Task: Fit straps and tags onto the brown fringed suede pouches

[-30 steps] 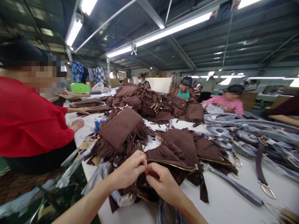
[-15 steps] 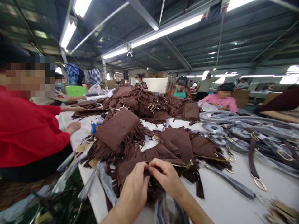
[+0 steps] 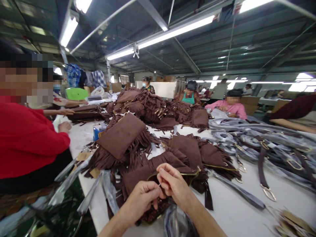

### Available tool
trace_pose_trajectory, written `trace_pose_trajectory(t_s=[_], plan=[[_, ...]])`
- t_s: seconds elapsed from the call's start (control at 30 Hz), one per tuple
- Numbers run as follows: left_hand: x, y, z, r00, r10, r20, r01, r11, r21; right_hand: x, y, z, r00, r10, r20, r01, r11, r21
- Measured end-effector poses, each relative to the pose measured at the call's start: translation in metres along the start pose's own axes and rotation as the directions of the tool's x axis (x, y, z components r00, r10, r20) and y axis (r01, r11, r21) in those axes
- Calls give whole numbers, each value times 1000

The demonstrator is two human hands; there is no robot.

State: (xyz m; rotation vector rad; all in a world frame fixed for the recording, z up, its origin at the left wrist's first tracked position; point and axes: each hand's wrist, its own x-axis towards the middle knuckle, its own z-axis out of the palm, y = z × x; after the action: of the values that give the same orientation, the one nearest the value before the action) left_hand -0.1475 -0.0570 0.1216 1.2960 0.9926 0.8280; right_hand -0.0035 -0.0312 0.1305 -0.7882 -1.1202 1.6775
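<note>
My left hand (image 3: 143, 197) and my right hand (image 3: 174, 184) meet fingertip to fingertip over an unzipped brown fringed bag (image 3: 134, 177). Both are closed in a pinch. A thin pale sliver shows between the fingertips, too small to name. The bag's gold zipper runs along its edge towards the right, and dark patterned lining shows below my hands. Close under my right wrist lies a clear plastic-wrapped bundle (image 3: 179, 222). Another brown fringed bag (image 3: 186, 149) lies just beyond the bag.
A heap of brown fringed bags (image 3: 138, 102) covers the table's middle. Plastic-wrapped straps with gold clasps (image 3: 264, 164) spread along the right. Tan tags (image 3: 296, 225) lie at the near right corner. A co-worker in a red top (image 3: 29, 141) sits at the left; others sit across the table.
My fingers have shifted, and the thin pale sliver now shows between them. More patterned lining shows below my left hand. The left co-worker's hands have moved left.
</note>
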Motion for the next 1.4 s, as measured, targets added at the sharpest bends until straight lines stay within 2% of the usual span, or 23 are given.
trace_pose_trajectory(t_s=[0.07,0.17,0.2,0.27,0.37,0.5,0.7,0.93,1.1,1.23,1.4], plan=[[1,0,-1,999,35,-33,-36,999,-30,1,0,0,1000,-5,-4,6,998,65],[4,-5,-2,991,53,-123,-68,990,-122,4,-2,-6,987,-15,-161,37,990,139],[5,-7,-2,989,45,-139,-66,987,-145,4,-4,-9,978,-10,-207,33,994,108],[5,-10,-3,987,40,-156,-68,982,-175,4,-8,-16,974,6,-227,-17,999,-48],[4,-13,-4,985,55,-165,-88,976,-200,-2,-15,-24,983,67,-173,-119,942,-312],[4,-14,-5,986,64,-152,-95,975,-203,-9,-19,-22,977,151,-149,-200,891,-407],[5,-15,-3,988,85,-125,-105,982,-157,-6,-8,-12,989,113,-92,-141,899,-415],[4,-12,-1,973,109,-205,-133,986,-106,-4,-1,-14,998,60,-30,-66,971,-229],[4,-24,4,986,20,-166,-42,991,-127,-4,-1,-23,997,15,71,9,947,-321],[5,-29,8,967,35,-252,-63,993,-102,-4,0,-27,993,-16,117,64,907,-417],[4,-31,6,956,71,-285,-74,997,-1,-4,4,-26,986,-32,166,107,879,-465]])
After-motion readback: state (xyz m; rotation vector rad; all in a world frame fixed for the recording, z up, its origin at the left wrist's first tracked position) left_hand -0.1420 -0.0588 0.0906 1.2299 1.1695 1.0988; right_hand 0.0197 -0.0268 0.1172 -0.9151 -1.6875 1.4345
